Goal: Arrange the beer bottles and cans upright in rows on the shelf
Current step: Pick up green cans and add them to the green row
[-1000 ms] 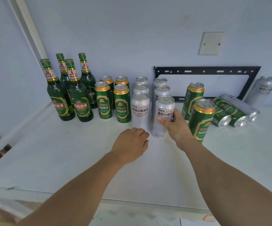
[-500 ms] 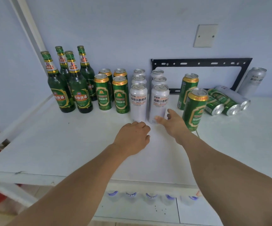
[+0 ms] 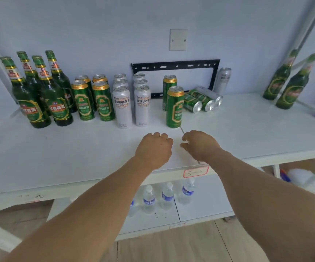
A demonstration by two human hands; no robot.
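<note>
Where the white shelf [image 3: 58, 157] meets the back wall, four green glass bottles [image 3: 39, 103] with gold-and-red neck labels stand upright at the left, then four green cans [image 3: 93, 100] with gold rims in two short rows, then six white cans [image 3: 132, 103] in two rows of three. Two more green cans [image 3: 174, 107] stand apart to the right, just beside three cans lying on their sides [image 3: 203, 101], and a silver can [image 3: 223, 80] leans on the wall by a black bracket [image 3: 175, 63]; two bottles [image 3: 285, 82] stand tilted at the far right. Bare shelf runs broad in front of the rows to its front edge. Both hands hover low over that bare strip — the left hand [image 3: 154, 149] loosely curled, the right hand [image 3: 200, 145] with fingers bent downward — neither grasping anything.
</note>
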